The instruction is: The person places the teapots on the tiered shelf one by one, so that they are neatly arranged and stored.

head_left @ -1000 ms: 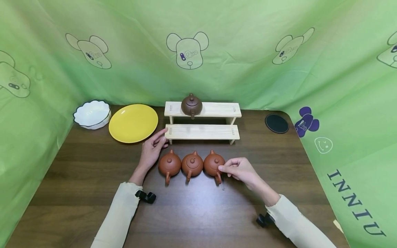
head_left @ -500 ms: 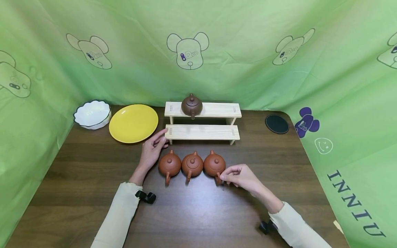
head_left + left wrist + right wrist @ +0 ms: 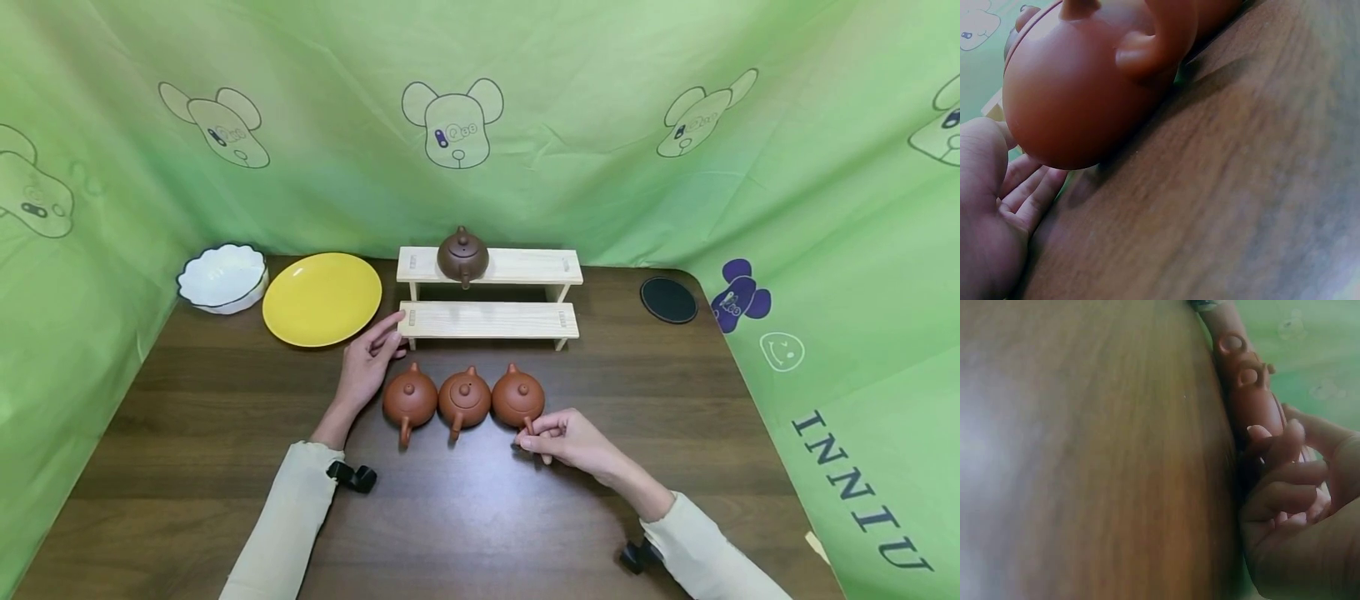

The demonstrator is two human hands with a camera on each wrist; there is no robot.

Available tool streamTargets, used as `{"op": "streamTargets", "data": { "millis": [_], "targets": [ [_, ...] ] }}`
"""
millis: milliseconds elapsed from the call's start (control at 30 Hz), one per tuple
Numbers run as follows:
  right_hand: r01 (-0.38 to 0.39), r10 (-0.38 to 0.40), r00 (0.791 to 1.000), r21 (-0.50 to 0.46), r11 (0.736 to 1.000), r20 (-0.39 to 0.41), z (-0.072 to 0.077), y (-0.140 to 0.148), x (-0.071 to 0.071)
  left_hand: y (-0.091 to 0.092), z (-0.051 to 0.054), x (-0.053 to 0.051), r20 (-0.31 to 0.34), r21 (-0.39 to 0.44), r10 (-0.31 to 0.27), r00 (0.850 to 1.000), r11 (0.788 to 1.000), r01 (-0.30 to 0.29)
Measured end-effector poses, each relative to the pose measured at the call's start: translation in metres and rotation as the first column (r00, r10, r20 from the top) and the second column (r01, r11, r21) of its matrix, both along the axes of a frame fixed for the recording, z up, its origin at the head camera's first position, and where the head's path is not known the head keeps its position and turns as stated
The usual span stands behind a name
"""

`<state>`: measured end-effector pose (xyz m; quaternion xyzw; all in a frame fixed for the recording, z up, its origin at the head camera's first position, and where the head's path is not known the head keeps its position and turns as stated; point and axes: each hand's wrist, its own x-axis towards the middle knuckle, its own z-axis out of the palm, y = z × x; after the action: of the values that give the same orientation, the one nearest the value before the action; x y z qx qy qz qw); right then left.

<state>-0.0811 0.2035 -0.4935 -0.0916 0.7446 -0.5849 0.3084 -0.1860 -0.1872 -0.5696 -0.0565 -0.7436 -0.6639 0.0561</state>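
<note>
While our left hand [image 3: 365, 367] touches pale wooden two-step stand [image 3: 487, 320], fingers extended | in front of it, our right hand [image 3: 567, 442] pinches rightmost round red-brown clay teapot [image 3: 517, 400] by handle [image 3: 529, 426]

Head: high, facing forward and down across brown wood-grain table [image 3: 465, 525] to green printed cloth [image 3: 562, 183]. Left wrist: low, tilted, very near a round reddish-brown clay teapot [image 3: 1085, 94]. Right wrist: low, rolled sideways, sighting along row of such teapots [image 3: 1255, 411]. Wrist views share teapots and table.
</note>
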Motion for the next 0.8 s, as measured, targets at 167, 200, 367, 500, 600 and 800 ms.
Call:
{"op": "streamTargets", "data": {
  "millis": [167, 200, 367, 500, 600, 800],
  "targets": [
    [-0.015, 0.015, 1.0, -0.012, 1.0, -0.004, -0.0012, -0.003, 0.0004, -0.0017, -0.0073, -0.0039, 0.002, 0.007, -0.013, 1.0, 1.0, 0.013],
    [-0.018, 0.018, 1.0, -0.02, 1.0, -0.003, -0.0013, -0.0034, 0.0006, -0.0016, -0.0075, -0.0041, 0.005, 0.009, -0.014, 1.0, 1.0, 0.014],
    [-0.022, 0.023, 1.0, -0.069, 0.997, 0.015, -0.0025, -0.0042, 0.001, -0.0008, -0.0045, -0.0021, 0.016, 0.005, -0.008, 1.0, 1.0, 0.008],
    [-0.019, 0.022, 0.999, -0.098, 0.995, 0.027, -0.0037, -0.0037, 0.0009, -0.0011, -0.0027, -0.0007, 0.011, -0.003, -0.005, 1.0, 1.0, 0.005],
    [-0.019, 0.021, 1.0, -0.111, 0.994, 0.021, -0.0046, -0.0034, 0.0011, -0.0016, -0.0024, -0.0005, 0.008, -0.007, -0.004, 1.0, 1.0, 0.004],
    [0.01, -0.008, 1.0, -0.119, 0.993, 0.015, -0.0054, -0.0038, 0.0018, -0.0014, -0.0015, 0.0, 0.024, -0.008, 0.0, 1.0, 1.0, 0.0]
  ]
}}
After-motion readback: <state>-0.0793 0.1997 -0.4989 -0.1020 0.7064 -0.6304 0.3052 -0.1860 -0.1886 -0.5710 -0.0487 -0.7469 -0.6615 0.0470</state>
